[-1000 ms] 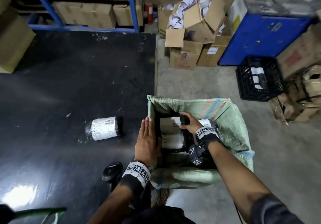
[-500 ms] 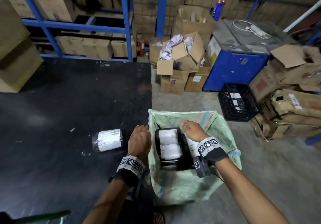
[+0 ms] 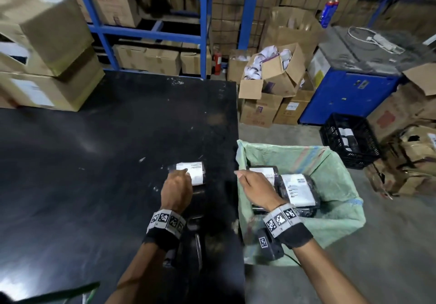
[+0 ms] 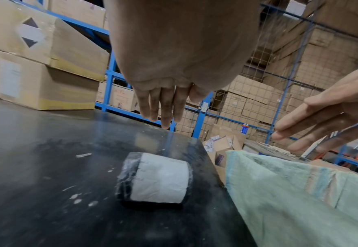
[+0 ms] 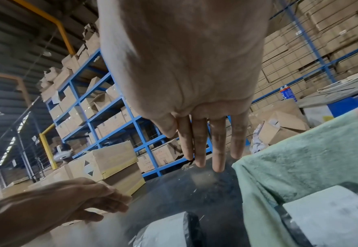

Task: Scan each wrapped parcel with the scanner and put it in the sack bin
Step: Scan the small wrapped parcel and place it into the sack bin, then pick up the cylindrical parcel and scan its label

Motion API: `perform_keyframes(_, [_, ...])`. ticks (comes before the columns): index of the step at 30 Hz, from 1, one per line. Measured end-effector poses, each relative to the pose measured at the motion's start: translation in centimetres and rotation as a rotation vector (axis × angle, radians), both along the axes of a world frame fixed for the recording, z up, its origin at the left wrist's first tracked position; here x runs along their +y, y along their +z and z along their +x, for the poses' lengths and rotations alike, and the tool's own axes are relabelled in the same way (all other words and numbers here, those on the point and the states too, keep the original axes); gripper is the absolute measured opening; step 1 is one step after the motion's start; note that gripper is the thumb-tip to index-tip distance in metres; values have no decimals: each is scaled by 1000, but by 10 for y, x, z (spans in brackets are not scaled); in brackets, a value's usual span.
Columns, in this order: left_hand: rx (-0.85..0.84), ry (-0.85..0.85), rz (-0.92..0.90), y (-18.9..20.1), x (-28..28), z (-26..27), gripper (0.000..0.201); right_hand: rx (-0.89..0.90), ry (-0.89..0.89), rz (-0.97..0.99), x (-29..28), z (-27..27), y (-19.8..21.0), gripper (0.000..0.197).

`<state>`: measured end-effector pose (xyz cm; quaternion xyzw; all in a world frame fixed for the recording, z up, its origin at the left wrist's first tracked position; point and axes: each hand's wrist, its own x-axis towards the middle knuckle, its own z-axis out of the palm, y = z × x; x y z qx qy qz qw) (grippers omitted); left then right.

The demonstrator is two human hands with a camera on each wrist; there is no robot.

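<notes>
One wrapped parcel (image 3: 192,174) with a white label is seen lying on the black table (image 3: 94,162), near the table's right edge and just beside the sack bin (image 3: 335,178). The left hand (image 3: 176,191) is held over this parcel, fingers straight and close together; in the left wrist view the fingers are seen above the parcel and nothing is gripped by them. Whether the fingertips touch the label cannot be told from the head view. The right hand (image 3: 256,189) is stretched over the left rim of the green woven sack bin, pointing toward the parcel, with the fingers extended and slightly spread, and nothing is held in it. Inside the bin, two labelled parcels (image 3: 298,189) are lying side by side. A dark device that may be the scanner (image 3: 197,240) is partly seen on the table below the left wrist. Behind the table, cardboard boxes (image 3: 42,51) and blue shelving (image 3: 151,30) are seen, and a black crate (image 3: 349,138) is standing on the floor beyond the bin.
</notes>
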<state>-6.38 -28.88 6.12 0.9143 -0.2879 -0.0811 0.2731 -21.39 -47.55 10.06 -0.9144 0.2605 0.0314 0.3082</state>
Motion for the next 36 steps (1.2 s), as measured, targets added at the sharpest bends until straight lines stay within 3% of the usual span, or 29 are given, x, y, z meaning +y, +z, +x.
perform_keyframes(2, [-2,-16,39,-4,17,9,41,-2,15,16,19,5,-6,43])
perform_keyframes(7, [42,-36,26,-21,51,31,22,43,7,32,60,16,-25,42])
perform_keyframes(14, [160,-23,66,-59,70,63,38,149,-48,39,97,19,-60,39])
perform_keyframes(23, [374,-27,58,-110,72,100,69,308,-164,199,125,9,-110,57])
perform_keyframes(30, [440,-72,-40,-136,57,119,91,183,-380,402,136,-6,-154,71])
perform_keyframes(36, [445,-106,-160,-156,33,138,111,-18,-508,641,150,-8,-163,52])
